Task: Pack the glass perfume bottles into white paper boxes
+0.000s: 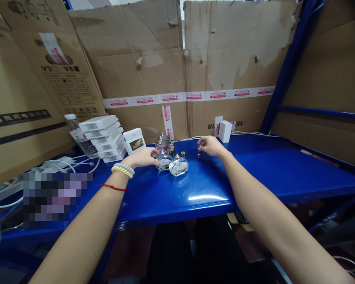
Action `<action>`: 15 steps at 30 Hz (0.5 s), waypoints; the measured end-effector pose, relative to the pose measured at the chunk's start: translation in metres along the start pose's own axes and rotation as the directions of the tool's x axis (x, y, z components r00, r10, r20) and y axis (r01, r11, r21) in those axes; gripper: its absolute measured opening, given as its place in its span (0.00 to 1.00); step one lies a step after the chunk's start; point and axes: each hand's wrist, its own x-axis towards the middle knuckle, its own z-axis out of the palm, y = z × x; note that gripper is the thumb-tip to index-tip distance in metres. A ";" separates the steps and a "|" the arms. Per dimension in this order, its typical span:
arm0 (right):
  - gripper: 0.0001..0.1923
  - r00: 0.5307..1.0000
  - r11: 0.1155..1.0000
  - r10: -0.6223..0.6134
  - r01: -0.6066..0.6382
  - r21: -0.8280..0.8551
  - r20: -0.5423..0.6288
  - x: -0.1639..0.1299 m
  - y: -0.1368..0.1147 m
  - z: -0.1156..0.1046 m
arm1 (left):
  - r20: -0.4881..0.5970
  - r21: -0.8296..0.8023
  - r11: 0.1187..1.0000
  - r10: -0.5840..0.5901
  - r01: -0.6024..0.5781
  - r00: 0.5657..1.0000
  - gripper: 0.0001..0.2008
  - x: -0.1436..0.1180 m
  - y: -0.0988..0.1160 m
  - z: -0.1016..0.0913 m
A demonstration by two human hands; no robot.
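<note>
Inspecting station: I see both hands out over the blue tabletop (254, 173), with cardboard walls behind.
Left hand (143, 157): fingers curl round a small round glass bottle (164, 161); I judge the grip closed on it, lightly.
Right hand (210, 146): fingertips pinch together above a tiny gold-coloured part (198, 156) standing on the tabletop; whether a piece is held between them I cannot tell.
Location of bottles: three clear bottles cluster at mid-tabletop, the held one, a second bottle (178, 165) touching it in front, a third bottle (163, 142) behind.
Handling judgement: glass, stiff, smooth, likely slippery and breakable; probably light. I would take each by its flat round sides, not by the thin gold neck.
Surroundings: stack of white boxes (102, 138) to the left, a single white carton (134, 140) beside it, a small white box (225, 131) at the back.
</note>
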 end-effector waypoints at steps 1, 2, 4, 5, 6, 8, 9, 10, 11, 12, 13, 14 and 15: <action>0.11 1.000 1.000 -0.001 0.001 -0.020 0.029 -0.001 -0.002 0.001 | 0.027 0.013 1.000 0.012 -0.012 1.000 0.24 0.002 0.001 0.000; 0.10 0.998 0.999 0.003 -0.001 -0.044 0.062 -0.001 -0.003 0.002 | 0.056 0.034 0.999 0.028 -0.029 0.998 0.20 0.004 0.002 -0.001; 0.09 0.993 0.996 0.019 -0.009 -0.085 0.116 -0.003 -0.006 0.003 | 0.104 0.091 0.993 0.063 -0.072 0.993 0.14 0.007 0.005 -0.004; 0.09 0.991 0.995 0.023 -0.011 -0.096 0.133 -0.005 -0.008 0.003 | 0.124 0.116 0.989 0.075 -0.089 0.989 0.13 0.008 0.007 -0.006; 0.09 0.988 0.995 0.022 -0.007 -0.099 0.150 -0.006 -0.011 0.002 | 0.141 0.131 0.987 0.079 -0.097 0.987 0.13 0.009 0.008 -0.009; 0.10 0.981 0.996 0.003 0.015 -0.091 0.193 -0.009 -0.019 0.002 | 0.162 0.120 0.989 0.064 -0.083 0.985 0.13 0.011 0.007 -0.012; 0.10 0.976 0.996 -0.021 0.041 -0.086 0.219 -0.010 -0.024 0.002 | 0.163 0.094 0.993 0.054 -0.070 0.985 0.13 0.011 0.005 -0.012; 0.11 0.968 0.994 -0.059 0.080 -0.078 0.243 -0.012 -0.029 0.003 | 0.154 0.059 0.997 0.047 -0.056 0.987 0.13 0.011 0.002 -0.011; 0.11 0.960 0.990 -0.104 0.127 -0.069 0.262 -0.014 -0.033 0.004 | 0.134 0.021 0.999 0.046 -0.049 0.990 0.13 0.012 -0.002 -0.010; 0.11 0.949 0.982 -0.156 0.178 -0.058 0.274 -0.015 -0.038 0.006 | 0.106 -0.014 0.999 0.051 -0.049 0.993 0.13 0.011 -0.006 -0.007; 0.10 0.938 0.973 -0.205 0.227 -0.047 0.279 -0.016 -0.041 0.008 | 0.076 -0.042 0.998 0.058 -0.054 0.995 0.13 0.011 -0.010 -0.005; 0.10 0.927 0.962 -0.250 0.270 -0.036 0.278 -0.016 -0.044 0.010 | 0.051 -0.062 0.996 0.066 -0.063 0.996 0.13 0.011 -0.014 -0.002; 0.10 0.918 0.951 -0.287 0.307 -0.031 0.272 -0.016 -0.045 0.012 | 0.032 -0.073 0.995 0.075 -0.072 0.997 0.13 0.011 -0.018 0.000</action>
